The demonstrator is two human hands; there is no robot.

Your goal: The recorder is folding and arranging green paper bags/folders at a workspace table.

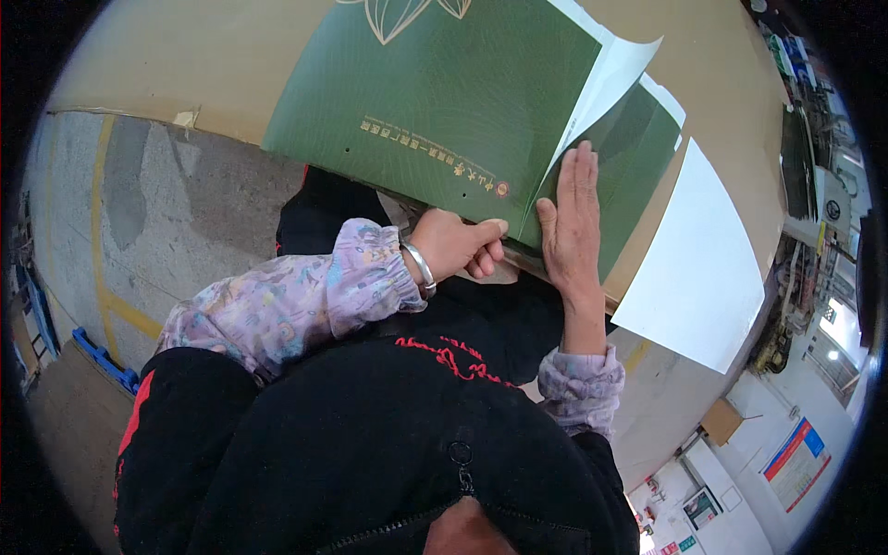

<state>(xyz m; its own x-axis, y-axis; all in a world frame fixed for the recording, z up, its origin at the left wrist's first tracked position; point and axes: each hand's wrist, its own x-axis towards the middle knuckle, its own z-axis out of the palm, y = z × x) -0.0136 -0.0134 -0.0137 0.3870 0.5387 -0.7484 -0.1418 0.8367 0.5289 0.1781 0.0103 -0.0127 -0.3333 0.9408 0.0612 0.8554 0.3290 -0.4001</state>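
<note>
A large green printed cardboard sheet [444,102] with gold lettering and a gold line pattern lies across the table, its near edge sticking out over my lap. On its right a green flap [638,171] shows beside a crease, and a white inner leaf [615,79] curls up between. My left hand [453,242] is closed at the near edge by the crease, thumb on top and fingers curled below, pinching the sheet. My right hand [575,227] lies flat along the crease on the flap, fingers stretched out and holding nothing.
The tan tabletop [166,60] extends behind and to both sides. A white sheet [694,264] hangs over its near edge at right. Concrete floor [185,213] with yellow lines lies at left, with a blue metal piece [106,361]. A cardboard box [721,421] stands far right.
</note>
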